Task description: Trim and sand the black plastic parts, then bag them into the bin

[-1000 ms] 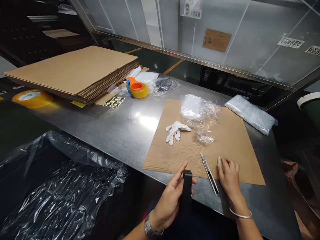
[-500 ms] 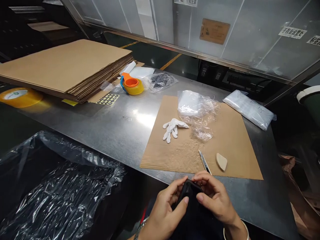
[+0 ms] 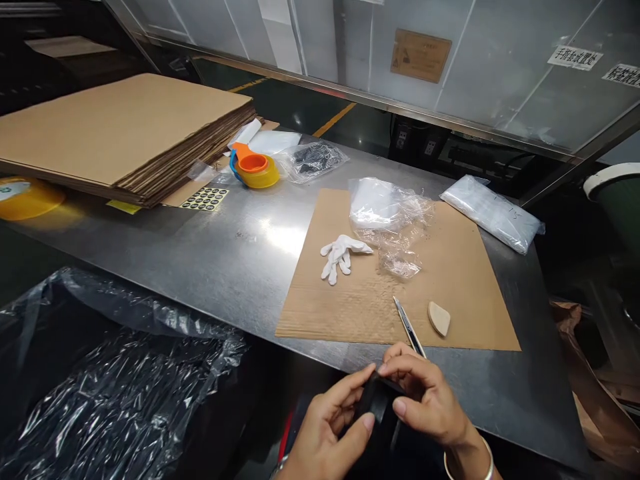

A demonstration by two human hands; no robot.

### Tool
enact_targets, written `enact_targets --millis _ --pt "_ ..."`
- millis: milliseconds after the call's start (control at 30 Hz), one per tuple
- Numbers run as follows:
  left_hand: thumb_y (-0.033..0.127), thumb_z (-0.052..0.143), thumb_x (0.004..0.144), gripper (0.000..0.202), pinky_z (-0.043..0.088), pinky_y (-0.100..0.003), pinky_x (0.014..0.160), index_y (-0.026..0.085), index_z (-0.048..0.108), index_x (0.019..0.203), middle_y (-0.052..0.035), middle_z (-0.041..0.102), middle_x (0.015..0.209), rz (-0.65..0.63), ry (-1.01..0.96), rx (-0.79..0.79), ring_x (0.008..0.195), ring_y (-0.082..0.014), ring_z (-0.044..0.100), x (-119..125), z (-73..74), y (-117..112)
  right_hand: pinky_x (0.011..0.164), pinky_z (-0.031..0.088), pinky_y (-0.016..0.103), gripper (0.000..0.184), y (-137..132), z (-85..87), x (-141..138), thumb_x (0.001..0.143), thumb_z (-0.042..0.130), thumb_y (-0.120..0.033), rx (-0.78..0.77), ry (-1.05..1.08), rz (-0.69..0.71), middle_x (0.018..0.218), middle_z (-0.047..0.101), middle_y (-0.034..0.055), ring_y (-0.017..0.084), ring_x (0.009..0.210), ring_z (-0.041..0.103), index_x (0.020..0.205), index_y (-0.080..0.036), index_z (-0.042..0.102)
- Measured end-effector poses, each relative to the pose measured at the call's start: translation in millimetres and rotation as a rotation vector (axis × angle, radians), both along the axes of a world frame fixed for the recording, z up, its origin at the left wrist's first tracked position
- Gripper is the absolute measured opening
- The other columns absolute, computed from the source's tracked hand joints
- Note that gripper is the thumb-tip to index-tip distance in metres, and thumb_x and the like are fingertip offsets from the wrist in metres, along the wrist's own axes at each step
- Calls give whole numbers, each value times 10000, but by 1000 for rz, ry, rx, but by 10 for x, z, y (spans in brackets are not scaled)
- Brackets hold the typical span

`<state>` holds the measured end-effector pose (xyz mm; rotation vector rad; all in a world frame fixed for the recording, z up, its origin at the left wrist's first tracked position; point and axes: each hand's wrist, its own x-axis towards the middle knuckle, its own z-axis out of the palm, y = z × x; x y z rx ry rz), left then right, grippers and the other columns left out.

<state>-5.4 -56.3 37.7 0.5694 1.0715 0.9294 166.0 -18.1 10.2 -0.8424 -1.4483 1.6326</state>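
A dark black object [image 3: 379,400] with a smooth rim sits between my hands, low in front of the table edge; its kind I cannot make out against the dark clothing. My left hand [image 3: 333,427] grips its left side, thumb on the near face. On its right, my right hand [image 3: 425,397] pinches the upper edge between thumb and fingers. Just beyond my right fingers lies a craft knife [image 3: 409,327], blade pointing away. A tan wedge-shaped block [image 3: 439,319] rests to the right of the knife. The knife and block lie on a cardboard sheet [image 3: 470,280].
White gloves [image 3: 343,257] and crumpled clear bags [image 3: 385,210] lie on the cardboard. A packed plastic bundle [image 3: 493,210] is at the right. Stacked cardboard [image 3: 130,127], a tape dispenser [image 3: 255,170] and a sticker sheet [image 3: 204,199] stand left. Black plastic [image 3: 115,400] fills the lower left.
The view has shifted slightly, so the table things sit a little further left. My right fingers have moved along the black object's top edge towards my left fingertips.
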Motion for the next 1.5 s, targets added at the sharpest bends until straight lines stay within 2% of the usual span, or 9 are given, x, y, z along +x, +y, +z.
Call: enact_targets --millis 133,267,433,633,767,967,1133,1333,1500 --pt "264 713 688 409 468 -368 893 222 663 1091 -123 687 1044 -11 -30 -13 996 -286 618 -8 -25 -37 618 415 272 302 -12 -12 16 723 628 -398 -10 -34 21 882 456 30 134 710 455 976 -233 617" --pt "260 716 686 402 474 -346 881 252 664 1085 -98 697 1029 -28 -32 -22 977 -268 628 -21 -40 -55 630 405 270 265 -38 0 4 709 643 -370 -63 -6 17 899 458 34 138 731 451 925 -227 590" --pt "278 710 691 408 474 -338 879 238 655 1093 -93 695 1038 -30 -13 -18 981 -262 626 -23 -35 -57 638 393 255 185 -67 28 -29 718 646 -330 -80 32 -34 871 464 27 138 747 443 819 -215 543" --pt "332 690 707 390 479 -332 859 227 660 1081 -93 696 1033 8 -44 6 981 -266 626 -2 -23 -34 649 398 259 217 -73 9 -30 739 631 -326 -69 2 -44 879 446 23 135 744 444 925 -232 572" --pt "306 702 698 368 479 -318 866 235 676 1058 -85 701 1033 29 -46 5 988 -258 626 5 -36 -37 642 400 264 262 -75 30 -31 761 605 -346 -53 4 -12 885 444 26 131 724 448 998 -236 596" --pt "306 670 733 380 479 -323 885 227 652 1104 -84 683 1086 6 -84 36 1026 -248 612 -14 -95 -95 643 381 260 173 -92 116 -60 781 586 -282 -52 -49 -31 849 466 22 135 731 452 945 -234 615" --pt "302 667 735 377 492 -326 877 243 652 1107 -71 693 1066 -25 -39 73 974 -242 638 -51 -112 -131 616 370 249 125 -116 148 -75 763 592 -250 -48 -57 -52 820 473 14 132 710 446 887 -230 597" --pt "329 665 728 411 481 -385 898 197 648 1117 -105 687 1070 -65 68 123 999 -279 625 -77 -106 -120 637 383 242 190 -123 152 -104 740 563 -198 5 -72 -72 810 484 7 129 718 461 922 -237 606" --pt "335 662 729 408 479 -380 899 202 651 1114 -107 685 1072 -82 90 147 980 -274 634 -78 -120 -124 604 365 227 182 -145 136 -109 701 545 -131 73 -102 -97 760 476 -11 114 674 446 839 -236 599"
